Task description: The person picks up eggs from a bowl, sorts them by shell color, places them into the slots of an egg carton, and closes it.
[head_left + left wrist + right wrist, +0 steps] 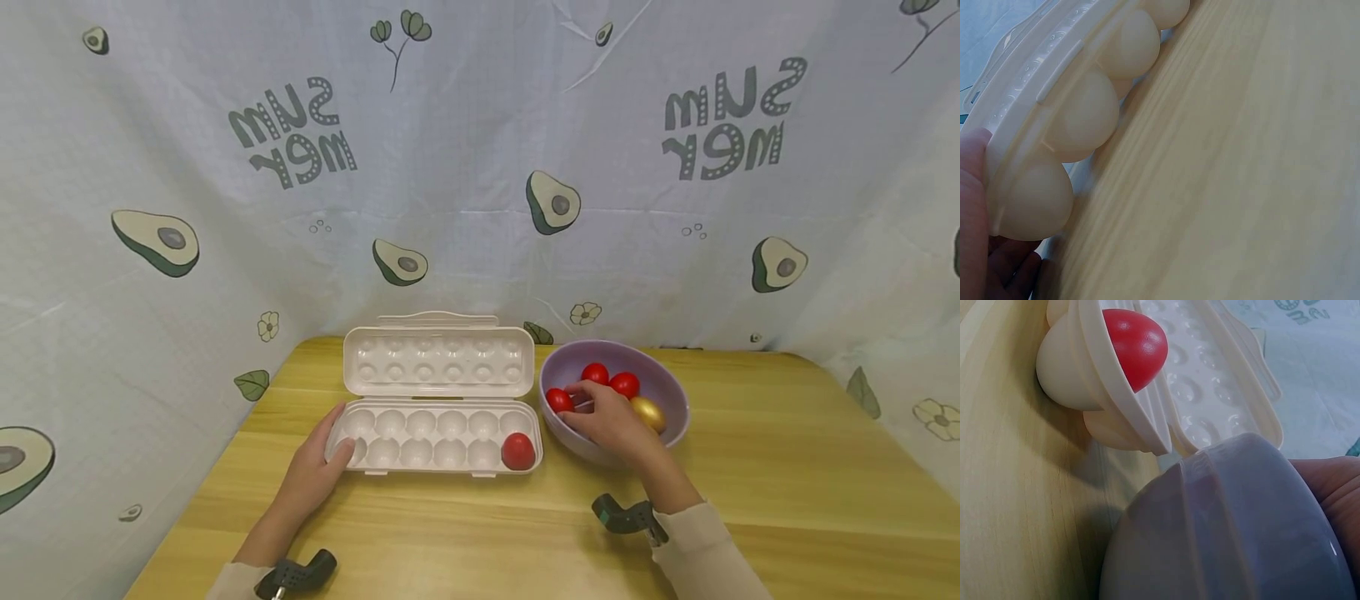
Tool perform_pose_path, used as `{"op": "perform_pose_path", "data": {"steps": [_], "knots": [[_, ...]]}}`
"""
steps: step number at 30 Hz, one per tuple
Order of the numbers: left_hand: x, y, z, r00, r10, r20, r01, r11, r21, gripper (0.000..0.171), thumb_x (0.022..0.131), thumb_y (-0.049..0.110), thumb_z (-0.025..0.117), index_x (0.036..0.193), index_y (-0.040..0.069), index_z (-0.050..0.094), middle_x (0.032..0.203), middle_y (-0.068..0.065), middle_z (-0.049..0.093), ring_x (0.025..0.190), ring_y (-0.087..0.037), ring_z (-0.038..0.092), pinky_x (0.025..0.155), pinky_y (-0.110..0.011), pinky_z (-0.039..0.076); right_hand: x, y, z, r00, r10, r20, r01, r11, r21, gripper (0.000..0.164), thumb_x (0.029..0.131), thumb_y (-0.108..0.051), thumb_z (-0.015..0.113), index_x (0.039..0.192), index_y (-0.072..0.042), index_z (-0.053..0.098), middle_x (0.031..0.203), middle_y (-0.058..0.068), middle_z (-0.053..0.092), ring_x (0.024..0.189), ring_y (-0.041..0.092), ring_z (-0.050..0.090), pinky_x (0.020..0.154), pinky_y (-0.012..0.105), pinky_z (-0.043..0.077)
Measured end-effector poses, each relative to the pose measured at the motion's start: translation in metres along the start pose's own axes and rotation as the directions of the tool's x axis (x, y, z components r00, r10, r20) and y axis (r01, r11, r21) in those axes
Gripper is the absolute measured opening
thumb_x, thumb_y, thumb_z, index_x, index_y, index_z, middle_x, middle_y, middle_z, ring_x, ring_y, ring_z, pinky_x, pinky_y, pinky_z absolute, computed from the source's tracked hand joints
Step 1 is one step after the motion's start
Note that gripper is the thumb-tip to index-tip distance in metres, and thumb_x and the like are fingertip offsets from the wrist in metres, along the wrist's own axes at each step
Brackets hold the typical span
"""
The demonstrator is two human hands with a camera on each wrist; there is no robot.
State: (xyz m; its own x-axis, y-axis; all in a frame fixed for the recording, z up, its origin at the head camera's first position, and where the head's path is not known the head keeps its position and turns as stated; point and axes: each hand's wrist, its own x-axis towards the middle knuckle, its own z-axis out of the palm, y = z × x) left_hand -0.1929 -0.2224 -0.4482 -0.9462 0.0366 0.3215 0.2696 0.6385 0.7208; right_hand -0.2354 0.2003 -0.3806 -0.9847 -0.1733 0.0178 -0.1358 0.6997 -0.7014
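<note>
A cream plastic egg carton (450, 471) lies with its lid (438, 360) folded back. My left hand (315, 467) grips its left end, thumb (974, 162) over the rim and fingers (1013, 269) curled beneath. One red egg (517, 452) sits in the front right cup. To the right, my right hand (611, 421) reaches into a purple bowl (678, 404) and pinches a red egg (558, 400) by the left wall. Two more red eggs (624, 384) and a gold egg (648, 413) lie in the bowl. In the right wrist view, the bowl wall (1222, 531) hides the fingertips.
The wooden table (465, 533) ends at a pale curtain (465, 167) printed with avocados and lettering. The bowl stands close beside the carton's right end. Dark camera mounts (300, 573) are strapped to both wrists.
</note>
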Motion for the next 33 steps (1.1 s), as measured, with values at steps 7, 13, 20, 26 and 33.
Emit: {"op": "perform_pose_path", "data": {"steps": [7,13,20,26,33], "knots": [[-0.0006,-0.0004,0.0001,1.0,-0.001,-0.005,0.001,1.0,0.009,0.056,0.092,0.028,0.05,0.14,0.011,0.029,0.14,-0.012,0.035,0.128,-0.031,0.032,0.103,-0.049,0.027,0.0001,0.0013,0.0013,1.0,-0.018,-0.01,0.018,1.0,0.014,0.042,0.08,-0.023,0.067,0.116,-0.009,0.053,0.107,0.006,0.059,0.097,0.024,0.058,0.081,0.038,0.052],[0.0,0.0003,0.0004,1.0,-0.011,0.003,0.011,1.0,0.01,0.056,0.092,0.029,0.049,0.141,0.011,0.029,0.141,-0.013,0.034,0.128,-0.031,0.031,0.104,-0.049,0.027,-0.0007,0.0016,0.001,0.999,-0.03,-0.022,0.03,1.0,0.009,0.043,0.079,-0.024,0.068,0.116,-0.01,0.052,0.107,0.006,0.058,0.095,0.023,0.058,0.079,0.037,0.052],[0.0,0.0005,0.0004,1.0,-0.01,0.001,0.01,1.0,0.004,0.056,0.092,0.029,0.05,0.141,0.011,0.029,0.141,-0.012,0.035,0.128,-0.031,0.032,0.104,-0.049,0.027,-0.0003,0.0004,0.0,1.0,-0.027,-0.011,0.027,1.0,0.008,0.043,0.079,-0.023,0.068,0.116,-0.007,0.054,0.107,0.007,0.059,0.096,0.024,0.058,0.08,0.038,0.052],[-0.0005,-0.0005,0.0002,1.0,-0.007,-0.005,0.007,1.0,0.013,0.056,0.092,0.029,0.05,0.14,0.011,0.03,0.14,-0.013,0.035,0.128,-0.031,0.032,0.103,-0.049,0.027,0.0003,0.0004,0.0003,1.0,-0.013,-0.004,0.013,1.0,0.011,0.041,0.079,-0.023,0.067,0.115,-0.008,0.054,0.106,0.006,0.059,0.096,0.023,0.057,0.08,0.038,0.052],[-0.001,0.0,-0.0001,1.0,-0.01,0.001,0.01,1.0,0.009,0.056,0.092,0.029,0.049,0.141,0.011,0.029,0.141,-0.012,0.034,0.128,-0.031,0.031,0.104,-0.049,0.027,-0.0005,-0.001,0.0002,1.0,-0.012,-0.002,0.012,1.0,0.014,0.04,0.079,-0.024,0.068,0.114,-0.009,0.054,0.107,0.006,0.059,0.097,0.023,0.057,0.081,0.039,0.051]]}}
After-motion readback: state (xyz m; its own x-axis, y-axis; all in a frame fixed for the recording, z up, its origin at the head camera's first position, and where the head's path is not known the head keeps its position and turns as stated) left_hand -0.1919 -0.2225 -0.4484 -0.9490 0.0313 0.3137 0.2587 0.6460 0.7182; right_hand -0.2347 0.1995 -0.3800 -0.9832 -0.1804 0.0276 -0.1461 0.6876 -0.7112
